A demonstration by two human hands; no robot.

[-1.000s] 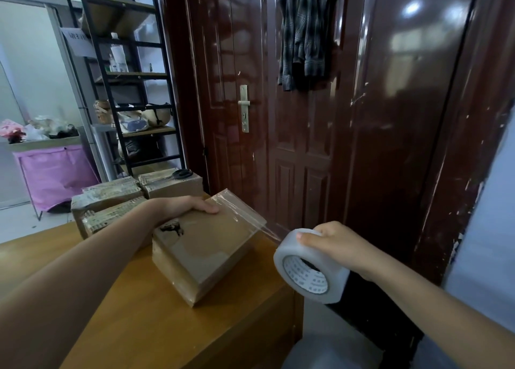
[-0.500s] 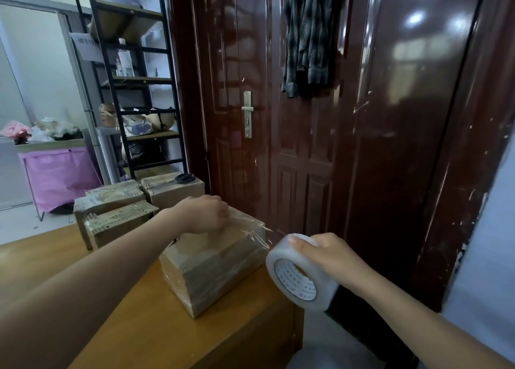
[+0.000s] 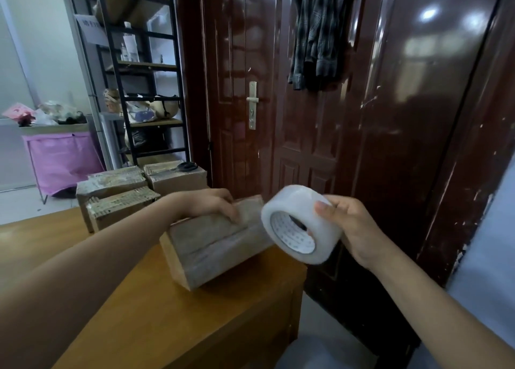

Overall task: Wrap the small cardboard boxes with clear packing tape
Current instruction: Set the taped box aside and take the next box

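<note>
A small cardboard box (image 3: 214, 246), partly covered in clear tape, stands tipped on its edge near the right end of the wooden table (image 3: 156, 318). My left hand (image 3: 211, 203) lies over its top edge, fingers curled down onto the upper face. My right hand (image 3: 351, 229) grips a roll of clear packing tape (image 3: 299, 226), held in the air just right of the box, close to its right end. The strip between roll and box is hidden behind the roll.
Three more taped boxes (image 3: 117, 190) sit at the table's far left, black scissors (image 3: 185, 166) lying on the rear one. A dark red door (image 3: 278, 118) stands close behind, a black shelf rack (image 3: 139, 90) to its left. The table's right edge drops off below the roll.
The box has been rolled further over under my left hand, winding the tape on. The roll has risen and come in close to the box's right end.
</note>
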